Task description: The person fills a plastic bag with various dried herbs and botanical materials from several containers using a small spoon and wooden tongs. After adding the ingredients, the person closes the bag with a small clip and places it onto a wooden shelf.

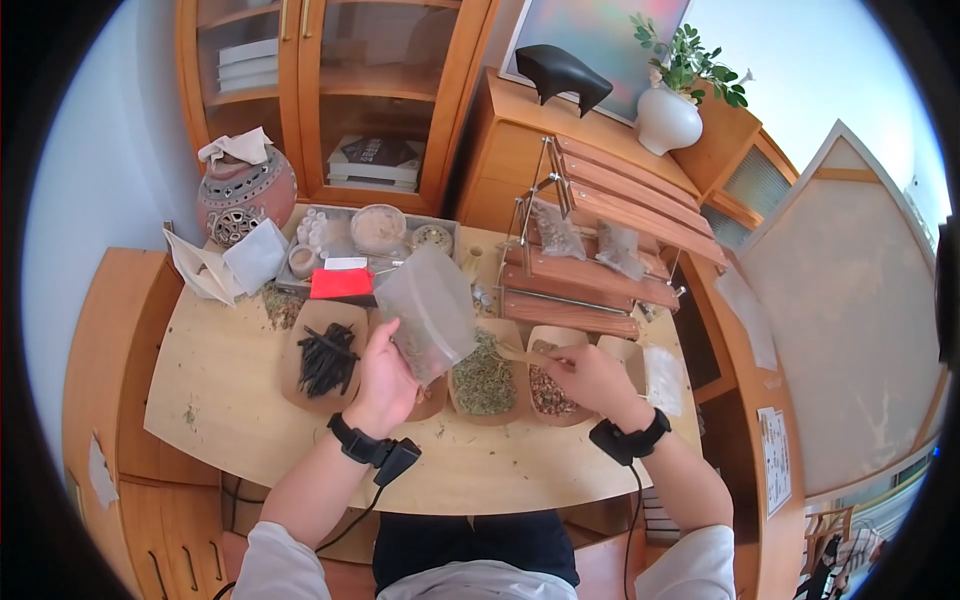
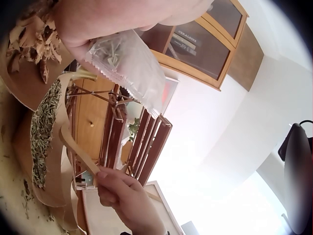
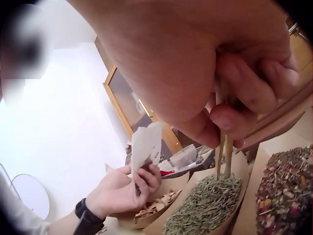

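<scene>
My left hand (image 1: 385,385) holds a translucent pouch (image 1: 430,310) upright, tilted to the right; a little greenish dried matter shows inside it in the left wrist view. Between the fingers and thumb of my right hand (image 1: 590,378) is a light wooden spoon (image 2: 80,152), its far end at the dried green herb (image 3: 203,205). That herb fills a brown paper tray (image 2: 62,105) in the middle of the row. Pale brown bark pieces (image 3: 156,205) lie in the tray to its left, partly hidden by the left hand in the head view.
Black sticks (image 1: 327,360) fill the leftmost tray, and a reddish-brown mix (image 1: 550,395) the one below my right hand. Behind stand a grey tray (image 1: 450,240) with jars, a red packet (image 1: 341,283) and a wooden slatted rack (image 1: 600,270). A patterned pot (image 1: 245,190) sits back left.
</scene>
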A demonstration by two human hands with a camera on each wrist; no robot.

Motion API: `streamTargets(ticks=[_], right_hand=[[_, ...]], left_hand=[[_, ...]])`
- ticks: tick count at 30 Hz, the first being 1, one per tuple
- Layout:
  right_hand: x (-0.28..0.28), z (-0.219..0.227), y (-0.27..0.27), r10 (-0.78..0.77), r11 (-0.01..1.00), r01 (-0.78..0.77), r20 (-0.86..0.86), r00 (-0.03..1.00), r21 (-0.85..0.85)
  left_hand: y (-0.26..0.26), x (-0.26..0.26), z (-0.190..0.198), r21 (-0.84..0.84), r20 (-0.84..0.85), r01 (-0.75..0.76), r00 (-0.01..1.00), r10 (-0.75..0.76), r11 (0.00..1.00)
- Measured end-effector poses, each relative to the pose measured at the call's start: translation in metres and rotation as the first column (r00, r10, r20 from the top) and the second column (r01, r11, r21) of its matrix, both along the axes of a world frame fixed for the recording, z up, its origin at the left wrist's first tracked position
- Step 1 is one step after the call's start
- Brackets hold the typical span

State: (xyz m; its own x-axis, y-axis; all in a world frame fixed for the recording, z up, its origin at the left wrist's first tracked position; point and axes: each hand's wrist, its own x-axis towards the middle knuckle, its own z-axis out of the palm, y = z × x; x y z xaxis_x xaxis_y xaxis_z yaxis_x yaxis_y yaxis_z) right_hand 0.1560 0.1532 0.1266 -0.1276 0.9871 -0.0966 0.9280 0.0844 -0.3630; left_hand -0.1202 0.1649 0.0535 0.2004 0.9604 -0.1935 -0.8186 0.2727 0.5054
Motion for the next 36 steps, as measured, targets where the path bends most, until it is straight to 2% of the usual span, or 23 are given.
streamTargets(ticks=[1, 2, 5, 14, 17, 20, 29, 32, 36], right_hand=[[0.002, 0.001, 0.002, -0.026, 1.0, 0.026, -0.008, 1.0, -0.009], [0.002, 0.006, 0.005, -0.019, 0.995, 0.018, -0.002, 1.0, -0.099], [0.007, -0.009, 0.013, 0.042, 0.984, -0.061, -0.112, 0.993, -0.17], [-0.018, -0.035, -0.003, 0.253, 0.957, -0.265, 0.111, 0.961, 0.115], [-0.013, -0.049, -0.003, 0.265, 0.939, -0.278, 0.091, 0.96, 0.202], [-0.01, -0.054, -0.007, 0.245, 0.939, -0.236, -0.005, 0.969, 0.251], [0.002, -0.041, -0.017, 0.143, 0.968, -0.111, -0.129, 0.981, 0.223], [0.005, -0.026, -0.019, 0.002, 0.996, 0.023, -0.286, 0.958, 0.082], [0.002, 0.0, -0.018, 0.029, 0.994, 0.028, -0.486, 0.873, 0.109]], left_hand=[[0.0, 0.001, 0.0, -0.001, 0.0, 0.0, 1.0, 0.0, 1.0], [0.0, 0.001, 0.0, 0.001, -0.002, -0.001, 1.0, 0.001, 1.0], [0.0, 0.002, 0.0, 0.009, -0.01, -0.001, 1.0, 0.001, 1.0], [0.001, 0.003, 0.002, -0.018, -0.01, -0.012, 1.0, 0.012, 1.0], [0.002, 0.003, 0.001, -0.017, -0.011, -0.01, 1.0, 0.01, 1.0], [0.002, 0.002, 0.001, -0.012, -0.015, -0.006, 1.0, 0.006, 1.0], [0.003, 0.0, -0.005, 0.001, -0.024, 0.02, 1.0, -0.02, 1.0], [0.003, 0.0, -0.006, -0.006, -0.034, 0.024, 0.999, -0.024, 1.0], [-0.001, 0.002, 0.001, -0.025, -0.044, 0.032, 0.998, -0.033, 0.999]])
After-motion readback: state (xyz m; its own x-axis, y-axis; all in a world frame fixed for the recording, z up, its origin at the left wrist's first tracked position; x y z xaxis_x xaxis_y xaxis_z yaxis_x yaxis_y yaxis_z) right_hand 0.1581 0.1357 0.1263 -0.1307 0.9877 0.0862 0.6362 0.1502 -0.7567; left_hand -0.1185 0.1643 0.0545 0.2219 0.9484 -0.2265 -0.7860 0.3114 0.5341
